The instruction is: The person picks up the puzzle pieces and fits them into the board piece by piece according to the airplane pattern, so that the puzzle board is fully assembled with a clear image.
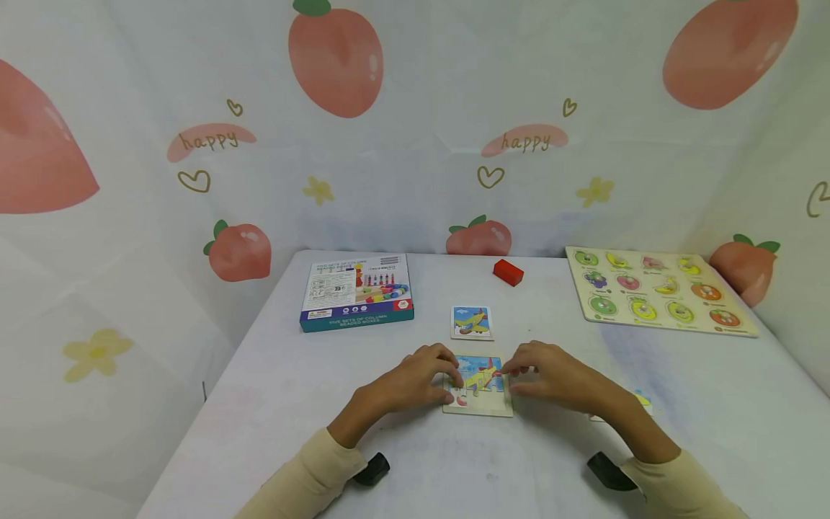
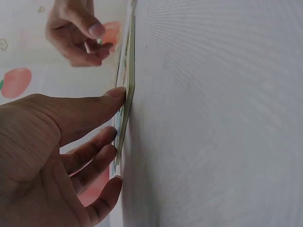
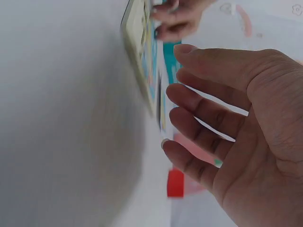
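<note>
A small wooden jigsaw board [image 1: 478,411] lies on the table between the two hands, its upper part filled with pieces picturing a yellow airplane [image 1: 480,375] on blue. At its left side is my left hand [image 1: 416,378], bent fingers reaching over the pieces and the thumb touching the near-left edge. Just by its fingertips lies a pale piece with red [image 1: 460,397]. My right hand [image 1: 551,376] hovers at the board's right edge, fingers loosely bent; the right wrist view shows nothing between them. Beyond the board is an airplane picture card [image 1: 472,323].
A boxed bead set [image 1: 357,292] lies at the back left, a red block [image 1: 509,272] at the back middle. A fruit puzzle board [image 1: 661,292] occupies the back right. Partly behind the right forearm are loose puzzle pieces [image 1: 642,401].
</note>
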`<state>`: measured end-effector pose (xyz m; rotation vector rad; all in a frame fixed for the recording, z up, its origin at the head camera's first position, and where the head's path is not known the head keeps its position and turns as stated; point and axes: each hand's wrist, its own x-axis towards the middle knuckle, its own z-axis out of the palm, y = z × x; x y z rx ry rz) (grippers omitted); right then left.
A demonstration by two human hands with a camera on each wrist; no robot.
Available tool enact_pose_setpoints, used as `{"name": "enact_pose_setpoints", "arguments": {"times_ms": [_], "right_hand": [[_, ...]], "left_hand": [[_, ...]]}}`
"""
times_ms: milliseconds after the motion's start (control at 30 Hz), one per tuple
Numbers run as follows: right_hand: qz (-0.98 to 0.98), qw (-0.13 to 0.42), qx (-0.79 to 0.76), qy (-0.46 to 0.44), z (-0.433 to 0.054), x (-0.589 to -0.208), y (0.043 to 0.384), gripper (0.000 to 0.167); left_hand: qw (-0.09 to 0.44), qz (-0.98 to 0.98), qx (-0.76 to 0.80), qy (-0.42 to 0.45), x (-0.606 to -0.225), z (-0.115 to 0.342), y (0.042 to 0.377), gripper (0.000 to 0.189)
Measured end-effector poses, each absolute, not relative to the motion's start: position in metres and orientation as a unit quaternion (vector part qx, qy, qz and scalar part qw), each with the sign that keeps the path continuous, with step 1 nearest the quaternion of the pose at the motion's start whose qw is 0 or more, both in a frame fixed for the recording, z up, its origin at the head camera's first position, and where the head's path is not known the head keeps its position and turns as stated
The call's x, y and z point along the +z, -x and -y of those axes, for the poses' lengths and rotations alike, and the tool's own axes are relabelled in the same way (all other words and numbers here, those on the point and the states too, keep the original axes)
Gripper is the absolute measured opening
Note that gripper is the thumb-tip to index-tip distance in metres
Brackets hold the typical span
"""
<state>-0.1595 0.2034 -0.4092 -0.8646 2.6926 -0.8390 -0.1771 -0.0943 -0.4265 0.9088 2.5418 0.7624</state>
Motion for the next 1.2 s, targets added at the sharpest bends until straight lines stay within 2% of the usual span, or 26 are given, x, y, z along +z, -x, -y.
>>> {"name": "enact_pose_setpoints", "arguments": {"times_ms": [167, 400, 567, 1000, 1200], "right_hand": [[-0.921, 0.080, -0.280, 0.259, -0.230, -0.408, 0.149, 0.026], [-0.932, 0.089, -0.287, 0.203, -0.263, -0.412, 0.139, 0.030], [-0.945, 0.062, -0.254, 0.199, -0.281, -0.414, 0.134, 0.029], [-0.950, 0.038, -0.247, 0.188, -0.312, -0.420, 0.121, 0.027], [-0.954, 0.073, -0.235, 0.170, -0.320, -0.420, 0.118, 0.033]], "left_hand": [[0.171, -0.893, 0.280, -0.307, -0.428, 0.096, 0.177, 0.018], [0.175, -0.890, 0.289, -0.305, -0.428, 0.099, 0.177, 0.019], [0.176, -0.891, 0.284, -0.308, -0.429, 0.099, 0.178, 0.020], [0.165, -0.893, 0.268, -0.322, -0.429, 0.098, 0.179, 0.020], [0.163, -0.895, 0.266, -0.321, -0.429, 0.097, 0.178, 0.018]]}}
